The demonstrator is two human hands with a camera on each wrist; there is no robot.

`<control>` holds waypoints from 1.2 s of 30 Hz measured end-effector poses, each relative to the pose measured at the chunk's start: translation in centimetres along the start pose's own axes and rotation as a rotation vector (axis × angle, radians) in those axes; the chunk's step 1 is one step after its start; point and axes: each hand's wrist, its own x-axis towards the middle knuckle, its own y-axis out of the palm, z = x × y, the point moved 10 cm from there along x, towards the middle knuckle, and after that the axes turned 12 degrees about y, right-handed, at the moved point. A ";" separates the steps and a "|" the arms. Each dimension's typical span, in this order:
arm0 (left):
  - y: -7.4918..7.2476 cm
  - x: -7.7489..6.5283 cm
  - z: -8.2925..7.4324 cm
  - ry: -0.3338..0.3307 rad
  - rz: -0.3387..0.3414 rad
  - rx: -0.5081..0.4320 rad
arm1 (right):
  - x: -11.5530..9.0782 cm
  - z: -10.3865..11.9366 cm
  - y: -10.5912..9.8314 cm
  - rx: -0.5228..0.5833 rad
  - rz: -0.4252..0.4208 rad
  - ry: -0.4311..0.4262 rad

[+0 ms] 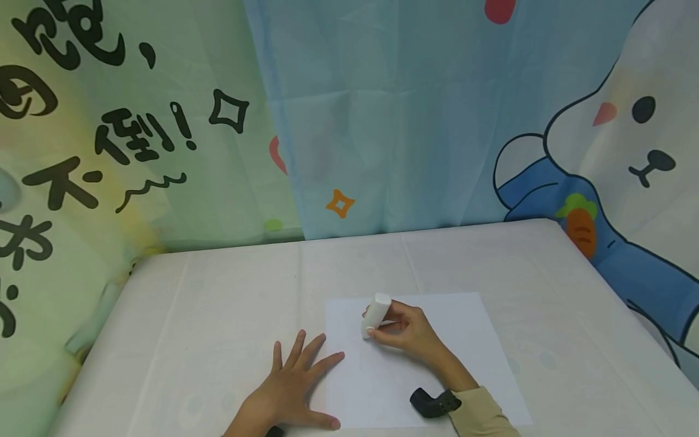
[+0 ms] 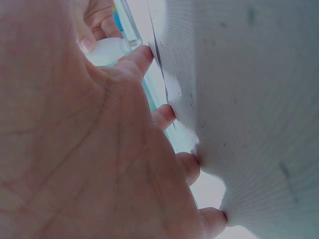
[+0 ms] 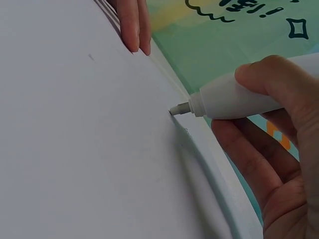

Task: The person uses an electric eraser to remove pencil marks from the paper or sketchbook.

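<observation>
A sheet of white paper (image 1: 453, 340) lies on the white-covered table. Above its upper left part, my right hand (image 1: 409, 328) grips a chunky white electric eraser (image 1: 375, 315), tilted, between thumb and fingers. Its narrow grey tip meets the paper in the right wrist view, where the tapered eraser body (image 3: 239, 97) shows from the side. My left hand (image 1: 297, 388) is spread, fingers apart, at the paper's left edge. In the left wrist view the fingertips (image 2: 188, 167) press down on the surface. A small faint grey mark (image 3: 91, 57) shows on the paper.
A black wrist camera (image 1: 434, 403) sits by the right sleeve, over the paper. The white tablecloth (image 1: 229, 291) reaches back to a printed curtain (image 1: 382, 121) with lettering and a cartoon figure. Its folds hang along the table's left and right sides.
</observation>
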 end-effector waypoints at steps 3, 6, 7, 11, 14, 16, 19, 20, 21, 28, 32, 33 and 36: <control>0.0 0.0 0.0 0.002 -0.001 0.000 | 0.0 0.0 -0.1 0.001 -0.006 0.001; 0.0 0.0 0.0 0.003 -0.002 0.001 | 0.0 0.0 -0.1 0.003 -0.012 -0.006; 0.0 0.0 0.0 0.004 -0.002 0.000 | 0.0 0.1 -0.1 0.005 -0.014 -0.009; 0.0 -0.1 -0.1 0.009 -0.008 0.000 | 0.0 0.1 -0.2 0.009 -0.020 -0.020; -0.1 -0.1 -0.1 0.013 -0.012 0.007 | 0.0 0.1 -0.3 0.004 -0.023 -0.026; -0.1 -0.1 -0.1 0.014 -0.013 0.011 | 0.0 0.1 -0.3 -0.002 -0.026 -0.026; -0.1 -0.1 -0.1 0.016 -0.014 0.013 | 0.0 0.1 -0.4 -0.011 -0.031 -0.020; -0.1 -0.1 -0.2 0.017 -0.015 0.012 | 0.0 0.1 -0.4 -0.012 -0.032 -0.016; -0.1 -0.1 -0.2 0.017 -0.015 0.009 | 0.0 0.0 -0.4 -0.014 -0.032 -0.012; 0.0 -0.1 -0.1 0.014 -0.010 0.004 | 0.0 -0.1 -0.2 -0.018 -0.011 0.005; 0.1 -0.1 -0.1 0.012 -0.006 0.011 | 0.0 -0.1 -0.2 -0.019 -0.006 -0.008; 0.1 0.0 -0.1 0.011 -0.006 0.013 | 0.0 -0.1 -0.1 -0.019 -0.005 -0.011; 0.1 0.0 0.0 0.010 -0.006 0.016 | 0.0 0.0 -0.1 -0.016 -0.002 -0.013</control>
